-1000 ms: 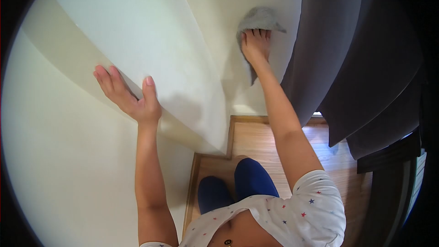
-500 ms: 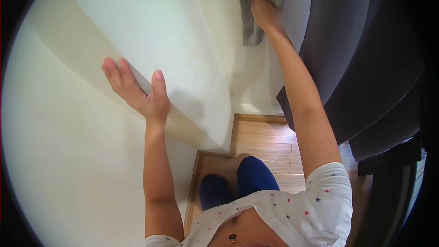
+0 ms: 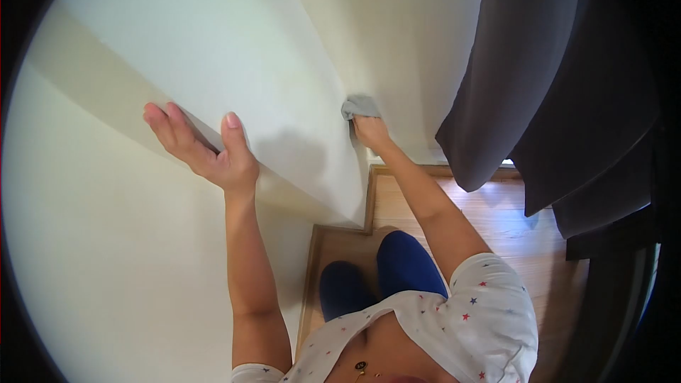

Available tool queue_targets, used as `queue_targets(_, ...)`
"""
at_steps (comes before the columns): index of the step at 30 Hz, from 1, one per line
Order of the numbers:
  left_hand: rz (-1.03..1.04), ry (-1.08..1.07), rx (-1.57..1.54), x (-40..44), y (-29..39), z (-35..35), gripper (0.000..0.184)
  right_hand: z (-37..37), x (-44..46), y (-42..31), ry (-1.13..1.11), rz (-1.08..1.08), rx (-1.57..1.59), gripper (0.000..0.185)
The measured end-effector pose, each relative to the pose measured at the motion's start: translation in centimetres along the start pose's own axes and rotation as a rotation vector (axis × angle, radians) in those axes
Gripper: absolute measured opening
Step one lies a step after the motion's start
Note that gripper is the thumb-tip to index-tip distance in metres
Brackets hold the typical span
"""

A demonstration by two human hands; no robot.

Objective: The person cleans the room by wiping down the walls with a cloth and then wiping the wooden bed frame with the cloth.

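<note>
A grey cloth (image 3: 362, 106) is bunched in my right hand (image 3: 372, 132), whose fingers are closed around it. Cloth and hand are up against the pale wall (image 3: 418, 50), close to the inner corner where it meets the projecting wall section. Over on the left, my left hand (image 3: 202, 145) rests against the edge of the white wall column (image 3: 213, 50). Its fingers are stretched out and the thumb stands apart, with nothing held.
Dark grey curtains (image 3: 525, 92) hang at the right beside my right arm. Below are a wooden floor (image 3: 489, 206) and a brown baseboard (image 3: 369, 198) that steps around the wall corner. My knees in blue trousers (image 3: 404, 262) are near the baseboard.
My right hand has brought the grey cloth down and left, from high on the wall to near the corner. The cloth looks more bunched. My left hand stays at about the same place.
</note>
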State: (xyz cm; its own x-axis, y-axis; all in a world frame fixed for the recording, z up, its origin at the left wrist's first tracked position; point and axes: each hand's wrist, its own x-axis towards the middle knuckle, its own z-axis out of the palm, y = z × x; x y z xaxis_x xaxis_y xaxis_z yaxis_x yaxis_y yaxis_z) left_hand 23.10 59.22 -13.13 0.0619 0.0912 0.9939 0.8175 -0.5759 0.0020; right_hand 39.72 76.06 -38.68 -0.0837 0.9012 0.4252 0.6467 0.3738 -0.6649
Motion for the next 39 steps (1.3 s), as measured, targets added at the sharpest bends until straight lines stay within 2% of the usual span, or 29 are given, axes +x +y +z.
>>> queue_targets(1,-0.004,0.011,-0.017,-0.1,0.0,0.1,0.062,-0.5,-1.0,-1.0,-0.157,0.153,0.046,0.026)
queue_targets(4,-0.012,0.029,-0.036,-0.3,-0.2,0.4,0.063,-0.5,-2.6,-2.7,0.067,0.373,0.386,0.028)
queue_targets(6,-0.026,0.045,-0.043,-0.4,-0.3,0.4,0.063,-3.6,-2.2,-6.8,0.069,0.339,0.597,0.034)
queue_targets(8,-0.046,0.064,-0.059,-0.5,0.0,0.4,0.063,-4.5,-1.2,-10.9,0.242,-0.044,0.617,0.035)
queue_targets(9,-0.046,0.079,-0.082,-0.4,-0.1,0.5,0.063,-6.9,-1.5,-13.6,0.206,-0.316,0.805,0.04)
queue_targets(10,-0.048,0.089,-0.106,-0.3,-0.1,0.5,0.063,-7.1,-1.4,-15.3,0.183,-0.51,0.802,0.042)
queue_targets(11,-0.053,0.099,-0.133,-0.2,0.0,0.6,0.063,-7.0,-1.8,-16.9,0.221,-0.603,0.705,0.044)
queue_targets(12,-0.077,0.11,-0.136,-0.1,0.3,0.6,0.062,-6.8,-1.8,-18.3,0.275,-0.591,0.602,0.041)
queue_targets(15,0.002,0.103,-0.171,0.1,0.0,0.7,0.062,-2.3,-1.9,-14.9,0.245,-0.297,0.68,0.04)
queue_targets(16,0.015,0.101,-0.11,0.3,-0.1,0.8,0.062,1.1,-1.7,-11.9,0.347,-0.319,0.522,0.04)
queue_targets(18,0.011,0.12,-0.13,-1.5,-0.4,-0.6,0.061,6.9,-5.6,-5.1,-0.016,-0.128,0.272,0.042)
queue_targets(19,0.015,0.122,-0.143,-1.7,-0.3,-0.7,0.061,6.3,-6.9,-3.1,-0.399,0.113,0.312,0.041)
queue_targets(20,0.017,0.107,-0.163,0.0,-0.3,0.3,0.061,7.3,-8.3,-1.5,-0.286,0.352,0.684,0.053)
queue_targets(22,0.009,0.123,-0.198,-0.1,-0.2,0.4,0.06,13.7,-14.2,1.5,-0.187,0.656,0.837,0.068)
queue_targets(24,0.019,0.115,-0.199,-0.2,-0.1,0.6,0.059,11.1,-18.0,-0.7,-0.262,0.754,0.998,0.077)
queue_targets(26,0.019,0.11,-0.199,-0.4,-0.2,0.7,0.059,10.1,-20.0,-3.5,-0.232,0.744,1.087,0.078)
queue_targets(28,0.009,0.108,-0.208,-1.0,-0.5,0.9,0.059,8.6,-21.2,-7.1,-0.324,0.5,0.963,0.078)
queue_targets(31,0.016,0.072,-0.111,-2.7,0.0,1.0,0.06,2.4,-20.6,-11.3,-0.414,0.123,0.924,0.059)
queue_targets(33,0.008,0.045,-0.056,-4.5,0.3,1.3,0.062,1.0,-19.4,-11.2,-0.496,0.001,0.837,0.042)
queue_targets(36,-0.042,-0.006,-0.025,-6.5,1.9,2.9,0.065,2.8,-19.3,-8.1,-0.599,0.008,0.57,0.04)
queue_targets(39,-0.149,0.052,-0.1,-9.5,1.6,3.1,0.069,10.9,-23.8,-2.7,-0.047,-0.028,0.512,0.039)
